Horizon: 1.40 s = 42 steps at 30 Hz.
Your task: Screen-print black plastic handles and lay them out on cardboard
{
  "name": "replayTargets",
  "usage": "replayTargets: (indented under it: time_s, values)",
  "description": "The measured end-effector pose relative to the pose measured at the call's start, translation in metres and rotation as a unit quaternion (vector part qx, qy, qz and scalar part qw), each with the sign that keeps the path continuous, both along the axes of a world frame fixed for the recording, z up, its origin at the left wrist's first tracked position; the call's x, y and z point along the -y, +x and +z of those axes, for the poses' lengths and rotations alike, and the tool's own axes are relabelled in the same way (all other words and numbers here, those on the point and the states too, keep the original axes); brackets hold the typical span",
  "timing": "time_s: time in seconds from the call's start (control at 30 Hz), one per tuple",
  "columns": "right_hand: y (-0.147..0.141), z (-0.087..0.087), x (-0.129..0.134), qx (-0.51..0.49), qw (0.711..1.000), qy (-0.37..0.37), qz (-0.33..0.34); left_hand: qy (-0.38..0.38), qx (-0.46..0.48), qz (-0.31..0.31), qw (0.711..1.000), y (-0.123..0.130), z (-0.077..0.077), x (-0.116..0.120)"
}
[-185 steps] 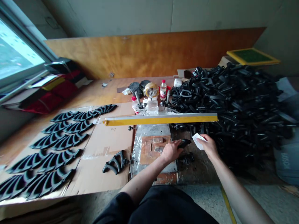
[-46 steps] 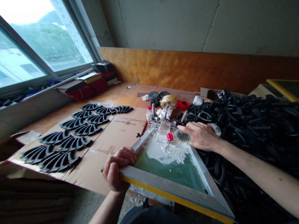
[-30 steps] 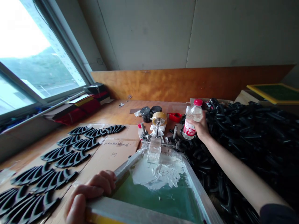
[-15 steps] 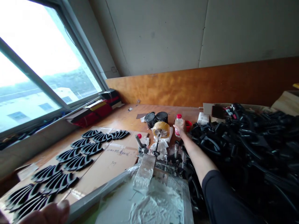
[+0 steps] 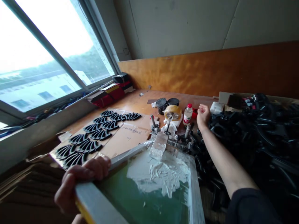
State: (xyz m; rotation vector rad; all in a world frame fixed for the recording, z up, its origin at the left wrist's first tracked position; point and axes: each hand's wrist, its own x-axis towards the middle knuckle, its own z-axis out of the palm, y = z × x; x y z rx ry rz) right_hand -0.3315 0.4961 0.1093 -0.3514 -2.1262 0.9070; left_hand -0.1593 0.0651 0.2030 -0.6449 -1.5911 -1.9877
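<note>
My left hand (image 5: 86,174) is closed around the near left corner of a screen-printing frame (image 5: 102,202), which is tilted up towards me. Pale grey-white paste (image 5: 168,171) lies thick on the frame's green mesh, at its far end. Clamps (image 5: 187,130) hold that end, and a flat, paste-smeared metal bar (image 5: 158,144) rests there. My right hand (image 5: 203,116) is raised with loosely curled fingers and nothing visible in it. Just left of it stands a clear plastic bottle (image 5: 187,115) with a red cap, upright and apart from the hand. A red container (image 5: 194,114) sits partly hidden between them.
Black fan-shaped pieces (image 5: 100,134) lie in rows on cardboard (image 5: 130,133) to the left. Behind the clamps are a roll of tape (image 5: 173,112) and two dark cans (image 5: 161,105). A large heap of black parts (image 5: 257,140) fills the right side.
My right hand has let go of the bottle and moved right. My left hand has taken hold of the frame, whose near end is raised. The view has shifted left and down.
</note>
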Motion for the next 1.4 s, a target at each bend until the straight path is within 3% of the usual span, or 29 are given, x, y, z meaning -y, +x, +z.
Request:
replayTargets:
  time_s: [0.07, 0.2, 0.33, 0.5, 0.63, 0.73, 1.0, 1.1, 1.2, 1.4]
  values:
    - [0.033, 0.024, 0.019, -0.051, 0.998, -0.024, 0.014, -0.001, -0.015, -0.033, 0.999, 0.006, -0.007, 0.005]
    - [0.100, 0.061, 0.092, 0.032, 0.969, 0.132, 0.205, 0.038, -0.008, -0.047, 0.998, 0.026, -0.028, 0.012]
    - [0.133, 0.063, 0.161, 0.204, 0.896, 0.246, 0.309, 0.048, -0.004, -0.072, 0.996, 0.041, -0.056, 0.025]
    - [0.151, 0.067, 0.202, 0.336, 0.865, 0.245, 0.283, 0.001, -0.031, -0.109, 0.994, 0.049, -0.090, 0.047]
    - [0.167, 0.082, 0.217, 0.410, 0.821, 0.281, 0.281, -0.024, -0.039, -0.135, 0.990, 0.051, -0.105, 0.058]
    - [0.179, 0.085, 0.222, 0.369, 0.826, 0.340, 0.259, -0.045, -0.062, -0.157, 0.985, 0.050, -0.106, 0.063]
    - [0.207, 0.050, 0.214, 0.362, 0.820, 0.391, 0.207, -0.074, -0.106, -0.180, 0.975, 0.047, -0.102, 0.066]
    - [0.213, 0.048, 0.217, 0.387, 0.819, 0.387, 0.171, -0.073, -0.106, -0.185, 0.974, 0.046, -0.105, 0.067]
    - [0.213, 0.058, 0.224, 0.409, 0.817, 0.371, 0.165, -0.072, -0.110, -0.189, 0.973, 0.045, -0.106, 0.068]
    - [0.218, 0.089, 0.228, 0.430, 0.821, 0.310, 0.212, -0.081, -0.114, -0.182, 0.973, 0.045, -0.100, 0.067]
